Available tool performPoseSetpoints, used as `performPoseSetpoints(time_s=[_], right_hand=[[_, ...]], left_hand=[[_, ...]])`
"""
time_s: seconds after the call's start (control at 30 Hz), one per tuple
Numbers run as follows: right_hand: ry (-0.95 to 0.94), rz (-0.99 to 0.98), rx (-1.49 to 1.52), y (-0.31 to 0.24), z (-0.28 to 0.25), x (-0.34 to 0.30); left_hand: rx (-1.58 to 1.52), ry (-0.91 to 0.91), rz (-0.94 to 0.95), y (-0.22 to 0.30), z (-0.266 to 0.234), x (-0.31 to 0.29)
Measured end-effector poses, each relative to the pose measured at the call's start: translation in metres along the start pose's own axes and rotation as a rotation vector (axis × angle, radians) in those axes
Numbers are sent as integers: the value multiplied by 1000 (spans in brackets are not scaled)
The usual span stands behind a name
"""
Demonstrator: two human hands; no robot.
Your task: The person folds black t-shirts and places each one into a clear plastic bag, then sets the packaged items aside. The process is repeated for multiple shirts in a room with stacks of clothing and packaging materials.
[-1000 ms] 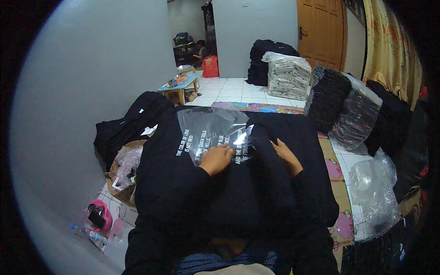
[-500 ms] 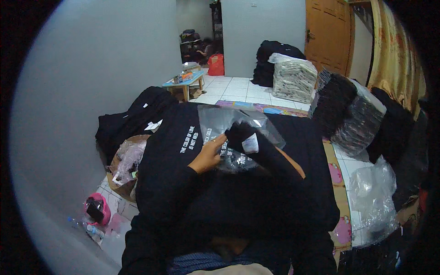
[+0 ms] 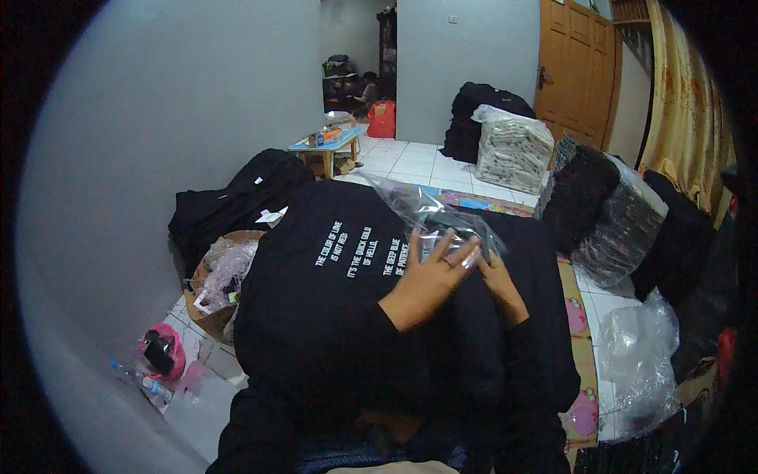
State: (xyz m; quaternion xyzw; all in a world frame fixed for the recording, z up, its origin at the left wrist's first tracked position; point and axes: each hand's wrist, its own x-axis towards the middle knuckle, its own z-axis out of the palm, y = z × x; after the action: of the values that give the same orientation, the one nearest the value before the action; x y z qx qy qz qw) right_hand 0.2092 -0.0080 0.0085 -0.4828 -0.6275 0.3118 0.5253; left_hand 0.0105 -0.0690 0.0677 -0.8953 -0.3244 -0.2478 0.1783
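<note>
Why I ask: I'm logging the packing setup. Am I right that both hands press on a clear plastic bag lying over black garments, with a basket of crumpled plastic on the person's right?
Not quite. In the head view the left hand and right hand do press on the clear plastic bag over the black garments, but the basket of crumpled plastic is on the person's left.

Clear plastic bag [image 3: 430,215] on black cloth under both hands, wrapped garment bundles [image 3: 513,148] by the door, crumpled clear plastic [image 3: 639,355] at right
</note>
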Motion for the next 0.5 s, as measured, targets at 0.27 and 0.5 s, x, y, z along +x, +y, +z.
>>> performPoseSetpoints(time_s=[0.27,0.5], right_hand=[[94,125,255,-17,-8,-13],[103,121,355,-6,-3,-16]], left_hand=[[-222,907,116,52,17,3],[-569,794,-306,51,84,30]])
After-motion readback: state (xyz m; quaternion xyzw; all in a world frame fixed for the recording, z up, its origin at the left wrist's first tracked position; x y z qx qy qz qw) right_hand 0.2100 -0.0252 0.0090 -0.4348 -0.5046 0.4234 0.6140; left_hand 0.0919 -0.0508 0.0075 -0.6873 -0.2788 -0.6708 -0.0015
